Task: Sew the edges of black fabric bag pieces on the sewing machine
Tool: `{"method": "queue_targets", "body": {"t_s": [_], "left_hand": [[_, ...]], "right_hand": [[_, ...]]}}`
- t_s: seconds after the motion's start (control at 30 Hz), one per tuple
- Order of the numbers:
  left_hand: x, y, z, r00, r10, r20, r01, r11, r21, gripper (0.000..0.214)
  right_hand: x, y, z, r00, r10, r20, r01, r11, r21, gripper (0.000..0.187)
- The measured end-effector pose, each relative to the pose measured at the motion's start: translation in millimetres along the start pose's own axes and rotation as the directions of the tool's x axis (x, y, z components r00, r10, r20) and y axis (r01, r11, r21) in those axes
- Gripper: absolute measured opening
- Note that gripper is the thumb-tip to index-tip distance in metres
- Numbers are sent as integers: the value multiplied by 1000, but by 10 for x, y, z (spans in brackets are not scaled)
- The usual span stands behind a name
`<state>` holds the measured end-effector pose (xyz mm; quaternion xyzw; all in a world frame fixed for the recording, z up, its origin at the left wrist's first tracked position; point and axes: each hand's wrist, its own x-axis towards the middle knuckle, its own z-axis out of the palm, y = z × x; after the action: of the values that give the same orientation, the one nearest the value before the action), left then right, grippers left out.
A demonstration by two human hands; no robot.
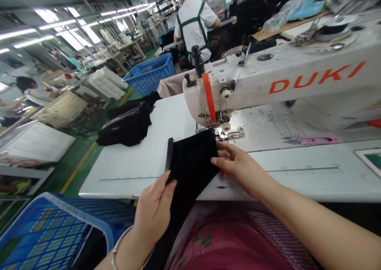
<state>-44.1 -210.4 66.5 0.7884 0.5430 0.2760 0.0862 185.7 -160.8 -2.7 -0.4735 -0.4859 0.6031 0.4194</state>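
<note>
A piece of black fabric [193,155] lies over the front of the sewing table, its far corner at the presser foot [220,133] of the sewing machine [205,91]. My left hand [156,206] pinches the fabric's left edge between thumb and fingers, beside a dark narrow strip [169,155] along that edge. On the right edge, just in front of the presser foot, my right hand [235,162] grips the cloth, thumb on top and fingers partly beneath. The lower part of the fabric hangs over the table edge towards my lap.
A pile of black cloth [131,121] lies on the table's left. Pink thread snips [318,140] rest right of the needle area. One blue basket [104,222] stands at lower left, another blue basket [153,73] behind the table. A person in white [193,24] works beyond.
</note>
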Motion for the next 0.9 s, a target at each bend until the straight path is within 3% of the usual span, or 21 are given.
{"method": "queue_targets", "body": {"t_s": [0.1,0.13,0.2,0.27,0.33,0.43,0.6,0.77,0.9], "left_hand": [[15,-29,-6,978,164,130,-163,987,-18,35],[2,-54,10,946,254,200,-254,967,-24,41],[-45,-106,69,836,428,344,-448,894,-26,49],[-113,-129,154,730,513,451,-579,815,11,52],[-185,-95,242,697,507,507,-619,782,68,49],[-269,43,342,707,506,494,-625,774,101,44],[-320,232,439,700,631,335,-670,742,3,29],[-363,211,527,773,577,263,-579,811,-78,22],[-436,181,589,791,556,256,-559,826,-67,25]], "right_hand": [[-127,20,66,998,42,37,-39,997,-62,21],[-206,42,70,998,51,40,-48,995,-85,14],[-407,108,73,993,108,55,-98,984,-147,18],[-628,189,86,979,190,76,-171,963,-210,18],[-814,272,114,965,248,89,-223,948,-228,11],[-972,376,156,960,261,106,-242,957,-161,7],[-1030,441,162,951,279,133,-272,960,-68,8],[-1069,385,155,934,324,154,-331,943,26,8],[-1086,350,161,890,398,223,-433,890,139,19]]}}
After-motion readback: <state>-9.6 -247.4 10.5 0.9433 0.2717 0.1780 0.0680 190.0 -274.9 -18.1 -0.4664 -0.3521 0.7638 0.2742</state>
